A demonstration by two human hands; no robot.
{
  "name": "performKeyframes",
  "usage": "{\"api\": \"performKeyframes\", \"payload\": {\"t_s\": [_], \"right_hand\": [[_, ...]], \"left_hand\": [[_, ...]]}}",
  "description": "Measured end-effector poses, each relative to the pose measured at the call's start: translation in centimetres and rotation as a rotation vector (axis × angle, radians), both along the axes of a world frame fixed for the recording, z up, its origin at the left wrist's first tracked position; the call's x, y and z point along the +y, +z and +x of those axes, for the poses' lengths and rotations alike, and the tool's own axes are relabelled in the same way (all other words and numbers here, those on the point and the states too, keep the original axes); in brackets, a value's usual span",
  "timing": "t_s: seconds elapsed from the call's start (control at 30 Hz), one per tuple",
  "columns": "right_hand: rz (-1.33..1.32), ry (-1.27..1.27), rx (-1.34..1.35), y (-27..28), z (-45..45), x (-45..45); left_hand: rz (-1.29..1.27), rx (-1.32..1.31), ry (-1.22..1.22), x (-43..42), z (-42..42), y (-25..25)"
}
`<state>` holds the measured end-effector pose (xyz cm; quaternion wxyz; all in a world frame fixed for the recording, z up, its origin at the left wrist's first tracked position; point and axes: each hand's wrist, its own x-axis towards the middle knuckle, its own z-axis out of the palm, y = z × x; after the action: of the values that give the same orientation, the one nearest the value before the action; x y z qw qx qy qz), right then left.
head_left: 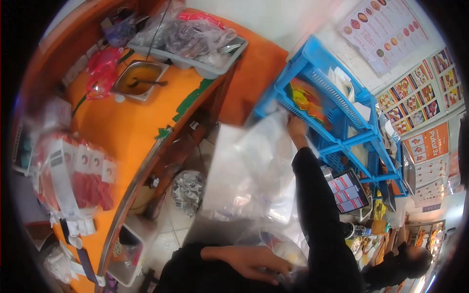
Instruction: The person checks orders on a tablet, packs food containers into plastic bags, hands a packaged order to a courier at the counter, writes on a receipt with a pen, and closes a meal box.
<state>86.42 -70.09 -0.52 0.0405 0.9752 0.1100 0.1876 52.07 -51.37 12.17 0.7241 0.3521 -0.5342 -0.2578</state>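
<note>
My right hand [297, 131] reaches up to the top corner of a pile of clear plastic bags [249, 171], beside the blue plastic rack [320, 117]. Its fingers are bent at the bag's edge, and their tips are partly hidden. Low in view, my left hand [251, 261] curls its fingers on a filled clear plastic bag [288, 251]. Something pale shows inside that bag, with touches of red and blue; I cannot make out what it is. A yellow and red packet [309, 100] lies in the rack close to my right hand.
On the orange counter [141, 132] at left are a metal pan with a ladle [141, 80], a grey tray of bags [195, 53] and wrapped red packets [73, 171]. A tablet [348, 191] stands below the rack. Another person [403, 263] is at lower right.
</note>
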Motion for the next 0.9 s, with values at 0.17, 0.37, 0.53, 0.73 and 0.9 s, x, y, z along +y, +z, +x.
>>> {"api": "performKeyframes", "payload": {"t_s": [0.17,0.37,0.53,0.73,0.9], "right_hand": [[0.142,0.103,-0.062,-0.8,-1.5,-2.5],[0.136,0.44,-0.291,1.9,-5.0,-3.1],[0.134,0.463,-0.081,2.7,-5.7,-3.7],[0.383,0.247,0.045,4.4,-7.0,-3.2],[0.333,0.23,-0.025,12.2,-12.1,-4.9]], "left_hand": [[-0.055,0.045,0.048,0.0,1.5,-2.2],[-0.024,0.104,-0.023,-0.7,1.8,-2.7],[-0.06,0.103,0.006,-0.8,1.5,-2.8],[-0.017,0.129,0.083,-0.8,-0.3,-3.2],[0.121,0.112,0.421,0.2,-2.9,-1.9]]}}
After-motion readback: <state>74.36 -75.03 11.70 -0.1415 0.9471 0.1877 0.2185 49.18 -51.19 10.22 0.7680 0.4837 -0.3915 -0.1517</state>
